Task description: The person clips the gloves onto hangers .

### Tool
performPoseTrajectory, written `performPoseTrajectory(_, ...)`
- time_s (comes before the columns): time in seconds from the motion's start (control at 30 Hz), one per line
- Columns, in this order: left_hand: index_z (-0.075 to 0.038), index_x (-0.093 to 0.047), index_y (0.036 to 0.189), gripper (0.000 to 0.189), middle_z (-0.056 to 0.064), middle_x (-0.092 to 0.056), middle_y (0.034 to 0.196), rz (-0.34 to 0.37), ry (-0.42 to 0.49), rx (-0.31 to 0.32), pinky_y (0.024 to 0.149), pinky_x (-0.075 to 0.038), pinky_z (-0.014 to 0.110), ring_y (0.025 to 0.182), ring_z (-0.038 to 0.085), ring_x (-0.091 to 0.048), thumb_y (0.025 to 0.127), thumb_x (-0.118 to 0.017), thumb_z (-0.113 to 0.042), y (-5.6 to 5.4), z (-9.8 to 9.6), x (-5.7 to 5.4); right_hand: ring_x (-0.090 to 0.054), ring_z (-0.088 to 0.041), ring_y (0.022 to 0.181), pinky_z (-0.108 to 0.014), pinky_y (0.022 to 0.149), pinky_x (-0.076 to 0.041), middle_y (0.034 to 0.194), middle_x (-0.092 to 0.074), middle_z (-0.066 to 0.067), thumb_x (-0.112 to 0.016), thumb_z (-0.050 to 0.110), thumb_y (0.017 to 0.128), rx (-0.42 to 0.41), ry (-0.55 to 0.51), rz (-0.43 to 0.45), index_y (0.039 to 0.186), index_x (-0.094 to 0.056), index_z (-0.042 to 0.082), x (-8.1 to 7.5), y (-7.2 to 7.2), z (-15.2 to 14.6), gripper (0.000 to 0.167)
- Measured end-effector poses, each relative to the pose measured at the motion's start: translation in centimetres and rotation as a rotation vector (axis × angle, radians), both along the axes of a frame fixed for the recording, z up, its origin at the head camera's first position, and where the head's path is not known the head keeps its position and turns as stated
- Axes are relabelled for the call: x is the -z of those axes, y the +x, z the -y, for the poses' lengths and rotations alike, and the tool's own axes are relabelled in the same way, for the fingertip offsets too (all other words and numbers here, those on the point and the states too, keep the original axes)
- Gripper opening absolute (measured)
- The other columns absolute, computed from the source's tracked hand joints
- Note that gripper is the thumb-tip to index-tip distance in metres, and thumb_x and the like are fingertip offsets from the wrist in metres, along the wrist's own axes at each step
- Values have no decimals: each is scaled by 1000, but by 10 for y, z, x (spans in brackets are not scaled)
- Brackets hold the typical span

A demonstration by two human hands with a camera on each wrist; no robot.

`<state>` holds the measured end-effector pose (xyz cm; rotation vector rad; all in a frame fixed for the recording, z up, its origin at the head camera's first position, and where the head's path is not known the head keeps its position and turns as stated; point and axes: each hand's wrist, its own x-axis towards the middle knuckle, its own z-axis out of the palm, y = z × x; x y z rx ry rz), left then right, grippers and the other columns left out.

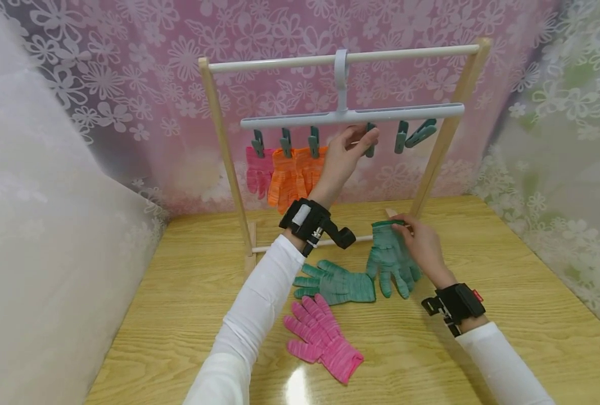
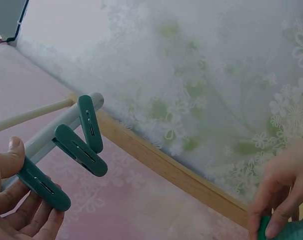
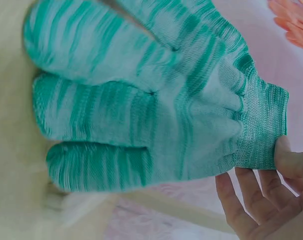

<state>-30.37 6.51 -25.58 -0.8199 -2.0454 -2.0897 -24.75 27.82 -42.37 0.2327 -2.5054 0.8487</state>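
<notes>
My left hand [image 1: 341, 162] is up at the grey hanger [image 1: 289, 119], thumb and fingers around a dark green clothespin [image 2: 45, 187] on its bar. To the right of it, two more clothespins [image 1: 401, 138] hang with nothing in them, the outermost tilted. Lower down, my right hand [image 1: 423, 247] pinches the cuff of a green knitted glove [image 3: 191, 115], whose fingers point downward. A second green glove [image 1: 337, 284] lies flat on the table beside it. Nearer to me is a pink glove [image 1: 325, 340], palm area flat on the wood.
A wooden rack [image 1: 221, 135] with a white top rod [image 1: 279, 63] carries the hanger. Orange gloves [image 1: 292, 174] and a pink glove [image 1: 259, 169] hang from clothespins on its left side. Floral curtains [image 1: 558, 140] surround the wooden table [image 1: 178, 309].
</notes>
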Motion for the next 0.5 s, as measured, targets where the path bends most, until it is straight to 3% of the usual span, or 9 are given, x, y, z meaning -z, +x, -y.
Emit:
performPoseTrajectory(0.17,-8,-60,137,39,11,-68,127,48,55,36,96,-50,19,112,7,-61,103,-62,-27,0,-1,-1,-69,-39,83,-33,54,-41,94,-73,-22,-65,14,100,-15,-34,-81,118,-72,7,-19,0,9,20)
performPoseTrajectory(0.3,-8,-59,137,41,6,-68,124,82,71,38,96,-50,18,109,5,-61,102,-64,-27,-1,-3,-1,-70,-41,85,-46,61,-52,98,-72,-23,-65,13,100,-16,-45,-137,116,-72,4,-36,1,17,19)
performPoseTrajectory(0.5,-6,-60,136,42,6,-68,123,130,101,29,93,-52,17,107,6,-62,101,-66,-28,-4,-5,-2,-70,-41,86,-54,69,-56,101,-72,-24,-65,13,100,-29,-59,-230,115,-73,4,-61,-3,31,19)
